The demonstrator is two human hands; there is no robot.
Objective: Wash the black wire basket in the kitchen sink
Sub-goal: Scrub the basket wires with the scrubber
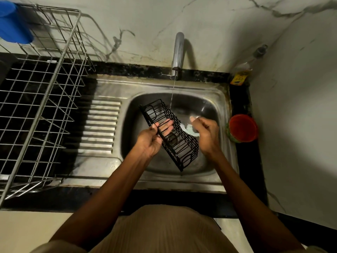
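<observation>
A long black wire basket (184, 143) is held tilted over the steel sink bowl (209, 106), running from upper left to lower right. My left hand (155, 136) grips its left rim, fingers showing through the wires. My right hand (204, 132) presses a pale scrub pad (188, 129) against the basket's right side. A thin stream of water (172, 92) falls from the chrome tap (178, 52) into the bowl, just behind the basket's far end.
A large silver wire dish rack (42, 99) stands on the dark counter at left, with a blue container (12, 24) at its far corner. The ribbed drainboard (100, 126) lies between rack and bowl. A red tub (242, 127) and a bottle (242, 73) stand at right.
</observation>
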